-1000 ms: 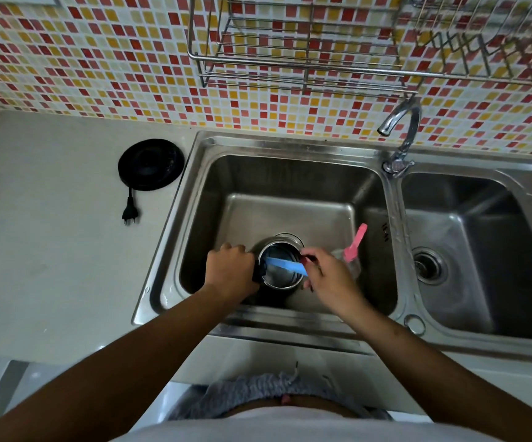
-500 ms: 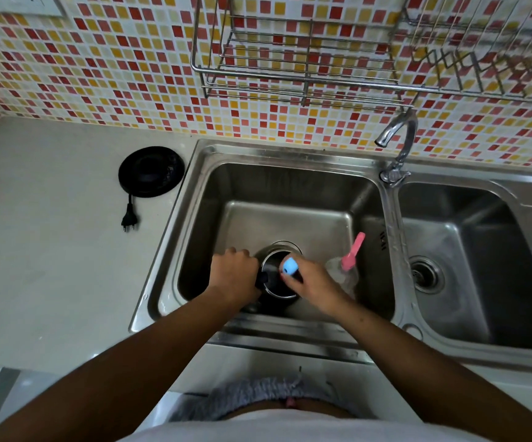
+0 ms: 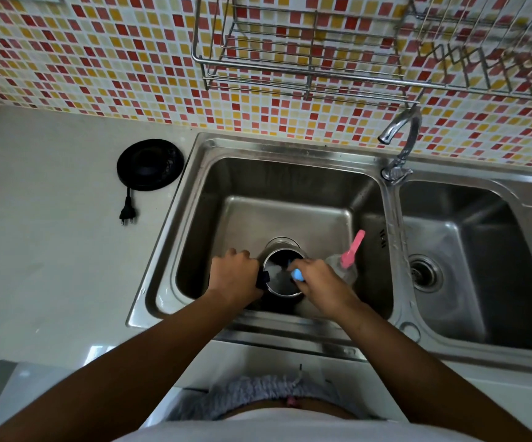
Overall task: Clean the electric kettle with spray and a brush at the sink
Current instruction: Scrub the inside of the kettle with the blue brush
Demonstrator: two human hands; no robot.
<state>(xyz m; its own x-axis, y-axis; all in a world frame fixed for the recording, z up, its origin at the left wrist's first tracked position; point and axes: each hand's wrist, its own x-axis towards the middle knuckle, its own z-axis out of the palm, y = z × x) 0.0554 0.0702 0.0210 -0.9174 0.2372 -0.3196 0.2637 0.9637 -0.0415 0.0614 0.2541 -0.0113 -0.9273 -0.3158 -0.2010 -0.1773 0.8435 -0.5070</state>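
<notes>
At frame centre, the left grip [image 3: 234,277] holds the kettle [image 3: 278,283] by its black handle inside the sink [image 3: 162,256]. The right grip [image 3: 320,283] clutches a blue-handled brush [image 3: 297,275] dipped into it. A pink-topped spray bottle [image 3: 344,264] stands just to the right.

Home kitchen: double sink [image 3: 162,301], mosaic tiles [image 3: 98,59].

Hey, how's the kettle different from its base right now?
The kettle stands in the left basin; the base lies on the counter. The kettle is shiny steel and open-topped; the base is a flat black disc with a plug. The left hand grips the kettle's handle and the right hand holds a blue brush inside it; nothing touches the base. Both are round.
</notes>
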